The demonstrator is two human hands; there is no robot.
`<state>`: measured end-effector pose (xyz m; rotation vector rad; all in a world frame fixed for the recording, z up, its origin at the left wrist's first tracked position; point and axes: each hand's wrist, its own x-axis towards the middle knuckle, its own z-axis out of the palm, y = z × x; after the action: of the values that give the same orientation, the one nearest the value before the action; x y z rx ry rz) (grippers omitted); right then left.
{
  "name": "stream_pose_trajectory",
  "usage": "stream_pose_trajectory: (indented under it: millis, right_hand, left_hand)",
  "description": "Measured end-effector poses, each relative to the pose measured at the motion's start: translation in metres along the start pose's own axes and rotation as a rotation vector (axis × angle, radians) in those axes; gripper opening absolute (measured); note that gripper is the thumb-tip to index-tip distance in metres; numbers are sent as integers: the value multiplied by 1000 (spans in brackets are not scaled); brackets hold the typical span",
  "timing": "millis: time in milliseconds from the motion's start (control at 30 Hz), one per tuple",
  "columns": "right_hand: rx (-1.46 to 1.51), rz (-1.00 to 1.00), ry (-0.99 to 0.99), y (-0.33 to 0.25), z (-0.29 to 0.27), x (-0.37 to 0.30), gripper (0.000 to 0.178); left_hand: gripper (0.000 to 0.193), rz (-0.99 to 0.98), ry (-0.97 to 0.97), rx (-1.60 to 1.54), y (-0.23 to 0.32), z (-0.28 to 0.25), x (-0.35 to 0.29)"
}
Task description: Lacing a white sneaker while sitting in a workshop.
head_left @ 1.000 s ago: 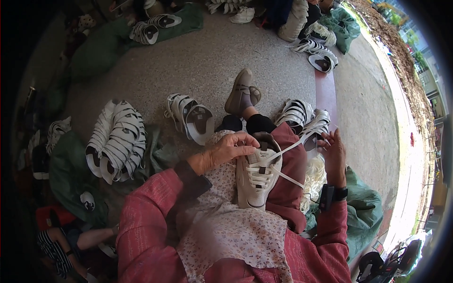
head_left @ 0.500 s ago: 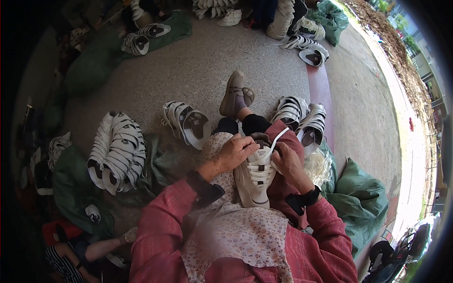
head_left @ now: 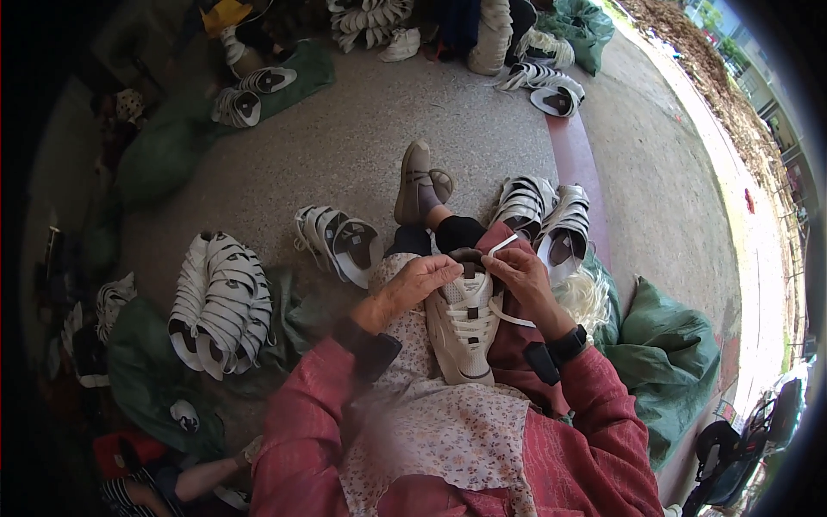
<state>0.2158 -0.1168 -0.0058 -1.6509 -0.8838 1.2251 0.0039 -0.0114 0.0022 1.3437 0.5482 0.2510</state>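
Note:
A cream-white sneaker (head_left: pixel 459 332) lies on my lap with its toe toward me and its dark-lined opening away. White lace (head_left: pixel 468 326) crosses its front in several rows, and one loose end (head_left: pixel 515 320) sticks out to the right. My left hand (head_left: pixel 420 280) is closed in a pinch at the left edge of the shoe's collar. Opposite it, my right hand (head_left: pixel 522 277) pinches the other lace end (head_left: pixel 505 245) beside the top of the tongue. The exact fingertip contact is partly hidden.
Nested stacks of white shoe uppers stand left (head_left: pixel 222 302), ahead (head_left: pixel 340 244) and right (head_left: pixel 564 228). A bundle of white laces (head_left: pixel 586 302) lies by a green sack (head_left: pixel 668 353) at my right. Another person's arm (head_left: pixel 207 476) shows at lower left.
My right hand has moved up toward the collar, and a lace end now hangs loose to the shoe's right. My left hand stays at the collar. The view has shifted slightly.

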Motion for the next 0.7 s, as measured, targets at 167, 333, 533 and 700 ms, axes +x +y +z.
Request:
stream_pose_trajectory:
  millis: [167,333,533,700]
  right_hand:
    - [315,-78,92,-12,5,-7,16]
    - [531,-109,261,10,-18,-9,14]
    - [642,-152,160,10,-29,-30,24]
    - [629,-201,6,-11,-42,-65,24]
  left_hand:
    - [33,15,-3,31,-8,0,1]
    - [28,76,45,174,-16,0,3]
    - [21,108,164,108,-3,8,-3]
    - [15,456,327,615,28,18,1]
